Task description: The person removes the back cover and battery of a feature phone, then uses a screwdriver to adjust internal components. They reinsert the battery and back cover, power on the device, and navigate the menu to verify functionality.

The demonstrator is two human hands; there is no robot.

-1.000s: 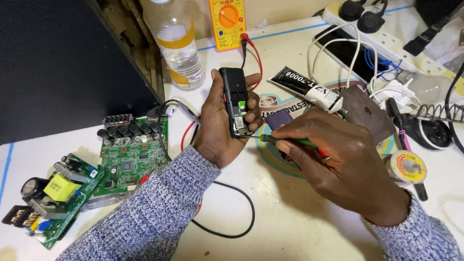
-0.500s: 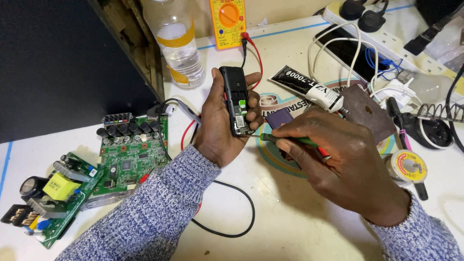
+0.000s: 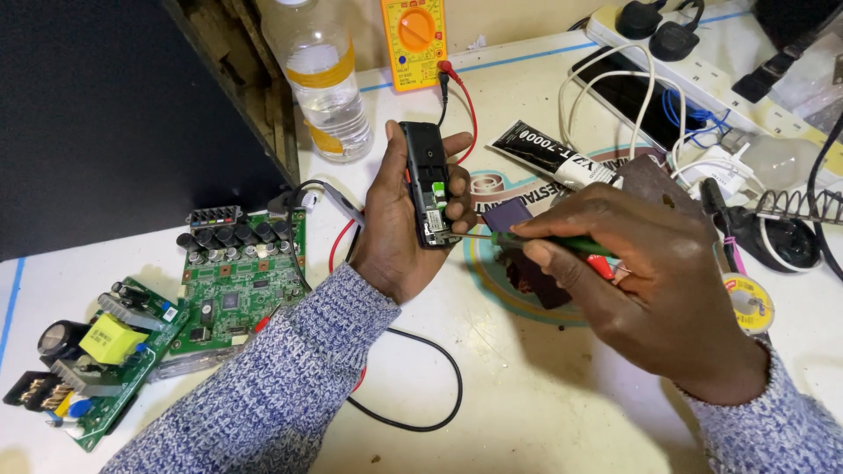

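Observation:
My left hand (image 3: 397,230) grips a small black handset (image 3: 427,183) held upright, its back open so a green circuit board shows near the lower end. My right hand (image 3: 650,281) is closed around a green-handled screwdriver (image 3: 562,244). The thin metal tip of the screwdriver touches the lower edge of the handset. Both sleeves are blue-white knit. A small purple square piece (image 3: 507,213) lies just behind the screwdriver shaft.
Green circuit boards (image 3: 237,281) and a power board (image 3: 92,351) lie at left. A plastic bottle (image 3: 323,79), yellow multimeter (image 3: 414,39) with red and black leads, black glue tube (image 3: 549,158), power strip (image 3: 702,61), solder spool (image 3: 748,303) and iron stand (image 3: 790,211) surround the white table (image 3: 544,412).
The handset and both hands have hardly shifted. The screwdriver tip stays at the handset's lower edge.

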